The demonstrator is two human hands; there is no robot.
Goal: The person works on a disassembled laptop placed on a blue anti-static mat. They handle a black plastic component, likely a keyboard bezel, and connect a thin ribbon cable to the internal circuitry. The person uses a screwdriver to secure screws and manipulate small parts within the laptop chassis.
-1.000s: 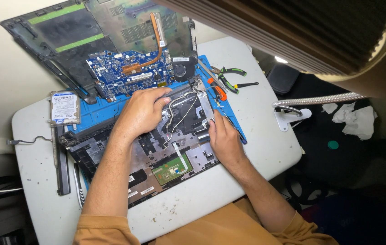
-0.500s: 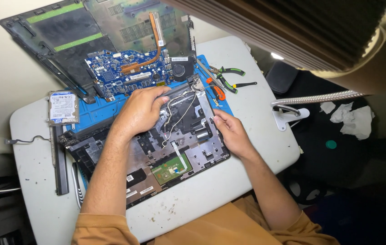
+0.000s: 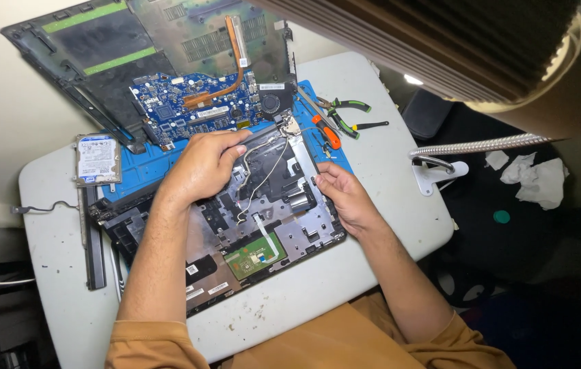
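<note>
An opened laptop base (image 3: 284, 236) lies on a blue work mat (image 3: 137, 181), its inner frame and grey cables exposed. My left hand (image 3: 201, 164) rests on the upper middle of the base, fingers curled around a bundle of thin grey wires (image 3: 253, 174) near the hinge. At the base's right edge my right hand (image 3: 342, 195) grips the frame, thumb on top. A green touchpad board (image 3: 256, 254) with a white ribbon cable sits below my hands.
A blue motherboard (image 3: 201, 109) with a copper heat pipe lies behind the base, beside a dark bottom cover (image 3: 92, 51). A hard drive (image 3: 97, 158) sits at left. Pliers (image 3: 345, 113) and an orange-handled tool (image 3: 330, 133) lie at right. A lamp's flexible neck (image 3: 482, 145) crosses the right side.
My right hand has slid down along the base's right edge toward me. My left hand stays on the wires near the hinge, shifted slightly.
</note>
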